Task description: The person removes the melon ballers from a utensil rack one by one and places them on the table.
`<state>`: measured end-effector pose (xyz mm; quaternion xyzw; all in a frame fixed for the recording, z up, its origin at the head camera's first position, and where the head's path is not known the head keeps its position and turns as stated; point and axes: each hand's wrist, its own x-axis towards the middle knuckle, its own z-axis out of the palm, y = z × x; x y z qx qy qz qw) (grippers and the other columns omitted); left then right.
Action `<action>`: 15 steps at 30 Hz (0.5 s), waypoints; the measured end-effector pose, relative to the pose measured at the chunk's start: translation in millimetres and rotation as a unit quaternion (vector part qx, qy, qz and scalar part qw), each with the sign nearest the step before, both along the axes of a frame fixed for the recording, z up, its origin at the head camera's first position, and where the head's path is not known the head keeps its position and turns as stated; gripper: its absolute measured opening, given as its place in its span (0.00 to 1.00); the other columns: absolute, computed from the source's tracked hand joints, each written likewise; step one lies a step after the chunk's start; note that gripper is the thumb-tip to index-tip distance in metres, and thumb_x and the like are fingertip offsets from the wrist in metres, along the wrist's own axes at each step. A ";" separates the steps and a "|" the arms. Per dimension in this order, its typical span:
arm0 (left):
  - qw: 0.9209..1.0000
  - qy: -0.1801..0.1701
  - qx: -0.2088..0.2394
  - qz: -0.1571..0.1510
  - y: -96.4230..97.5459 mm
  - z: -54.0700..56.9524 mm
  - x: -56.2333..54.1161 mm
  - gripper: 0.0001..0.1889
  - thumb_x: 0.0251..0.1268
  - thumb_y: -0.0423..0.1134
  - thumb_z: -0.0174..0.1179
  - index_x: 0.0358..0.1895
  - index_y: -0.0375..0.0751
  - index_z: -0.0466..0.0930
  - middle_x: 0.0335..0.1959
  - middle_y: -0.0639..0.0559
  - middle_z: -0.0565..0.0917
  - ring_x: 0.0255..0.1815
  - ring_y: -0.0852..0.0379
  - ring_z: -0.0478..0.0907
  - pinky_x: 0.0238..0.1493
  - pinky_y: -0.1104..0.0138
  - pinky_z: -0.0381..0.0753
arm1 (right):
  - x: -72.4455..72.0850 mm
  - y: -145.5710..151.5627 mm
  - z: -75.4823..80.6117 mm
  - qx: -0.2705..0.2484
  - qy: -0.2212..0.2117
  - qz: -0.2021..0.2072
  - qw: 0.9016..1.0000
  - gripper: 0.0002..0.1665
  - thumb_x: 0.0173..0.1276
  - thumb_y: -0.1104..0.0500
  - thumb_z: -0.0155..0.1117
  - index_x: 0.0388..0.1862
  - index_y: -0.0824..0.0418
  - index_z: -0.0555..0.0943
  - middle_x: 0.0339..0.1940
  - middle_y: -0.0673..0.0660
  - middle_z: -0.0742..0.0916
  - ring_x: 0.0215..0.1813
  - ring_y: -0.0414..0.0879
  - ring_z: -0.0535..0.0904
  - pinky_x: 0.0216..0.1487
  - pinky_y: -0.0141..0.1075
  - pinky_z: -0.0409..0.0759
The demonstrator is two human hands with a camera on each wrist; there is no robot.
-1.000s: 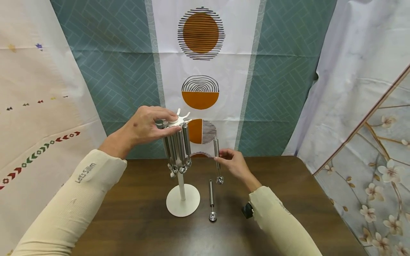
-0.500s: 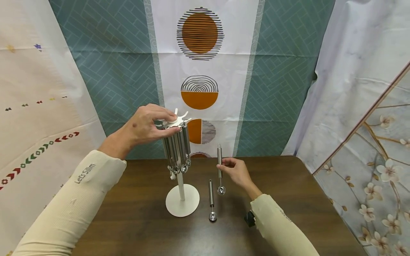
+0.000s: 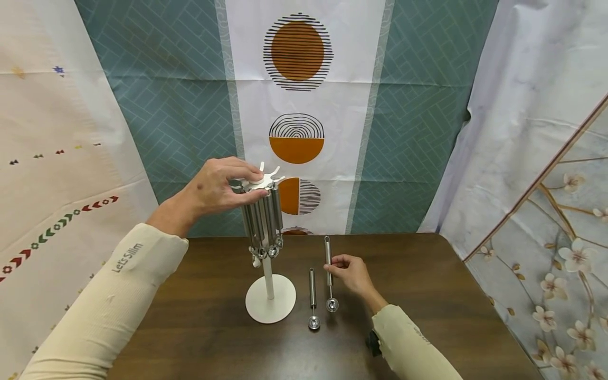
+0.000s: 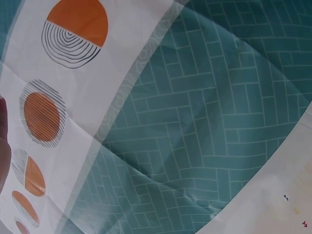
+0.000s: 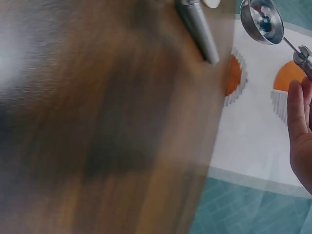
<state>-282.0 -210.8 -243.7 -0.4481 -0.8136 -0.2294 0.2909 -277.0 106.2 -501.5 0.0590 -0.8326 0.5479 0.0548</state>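
In the head view my left hand (image 3: 220, 182) holds the top of a white utensil stand (image 3: 271, 298), thumb in front and fingers over the hub. Several metal utensils (image 3: 263, 221) with round heads hang below its arms. My right hand (image 3: 350, 273) pinches the handle of a small metal scoop (image 3: 332, 305), bowl towards me; whether it touches the table is unclear. Just left of it, a second metal scoop (image 3: 312, 295) lies on the table. The right wrist view shows the held scoop's bowl (image 5: 263, 22) beyond my fingers. Only a sliver of left hand (image 4: 4, 146) shows in the left wrist view.
A dark wooden table (image 3: 199, 327) bears the stand and the scoops. Behind its far edge hangs a green and white patterned cloth (image 3: 413, 132). Pale cloths (image 3: 47, 126) flank it left and right. A black device (image 3: 373, 343) sits under my right wrist.
My right hand has moved down and towards me with the scoop, which has come from beside the stand to next to the lying scoop. The left hand stays on the stand.
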 end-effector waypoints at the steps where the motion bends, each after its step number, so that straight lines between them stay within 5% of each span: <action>1: 1.000 0.001 0.001 0.000 -0.2 -0.5 -0.2 0.16 0.47 0.35 0.78 0.42 0.37 0.90 0.42 0.44 0.89 0.44 0.46 0.86 0.46 0.50 0.85 | 0.4 0.4 -3.0 0.002 0.000 0.000 1.000 0.11 0.60 0.61 0.76 0.36 0.67 0.86 0.29 0.52 0.87 0.32 0.41 0.81 0.33 0.32 0.79; 15: 1.000 0.008 0.008 -0.015 -0.5 -1.9 -2.1 0.16 0.45 0.34 0.78 0.42 0.35 0.90 0.41 0.44 0.89 0.43 0.45 0.86 0.43 0.51 0.86 | 4.9 3.0 -39.5 0.018 -0.048 -0.017 0.999 0.11 0.59 0.60 0.77 0.33 0.67 0.86 0.26 0.53 0.88 0.27 0.41 0.81 0.31 0.33 0.79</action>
